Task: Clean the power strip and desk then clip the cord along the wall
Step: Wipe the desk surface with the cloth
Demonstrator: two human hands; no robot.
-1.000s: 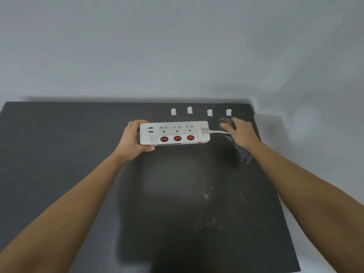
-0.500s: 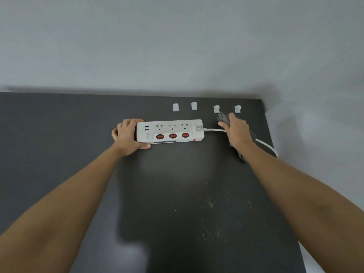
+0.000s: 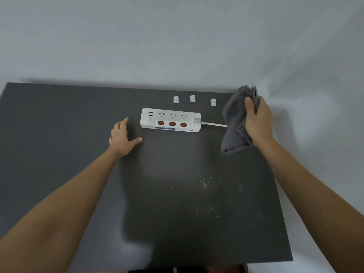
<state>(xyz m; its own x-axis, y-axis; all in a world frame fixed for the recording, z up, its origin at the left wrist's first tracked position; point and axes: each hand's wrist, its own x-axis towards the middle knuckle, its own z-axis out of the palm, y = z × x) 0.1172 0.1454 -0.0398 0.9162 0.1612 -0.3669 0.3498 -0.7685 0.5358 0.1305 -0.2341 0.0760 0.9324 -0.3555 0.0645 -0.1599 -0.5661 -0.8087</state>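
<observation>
A white power strip (image 3: 170, 120) with three red switches lies flat on the dark desk (image 3: 59, 134) near the back wall. Its white cord (image 3: 215, 124) runs right and disappears behind a grey cloth (image 3: 235, 123). My right hand (image 3: 259, 123) grips that cloth, lifted above the desk's right rear corner. My left hand (image 3: 123, 137) rests open on the desk just left of the strip, not touching it. Three small white cord clips (image 3: 192, 98) sit in a row behind the strip; a fourth is hidden by the cloth.
Pale crumbs and dust (image 3: 208, 198) are scattered over the desk's front right area. A white wall (image 3: 177, 40) rises behind the desk, and a side wall (image 3: 325, 115) meets it at the right corner.
My left hand has let go of the power strip and now lies open beside it. My right hand has raised the grey cloth off the desk, covering the rightmost clip.
</observation>
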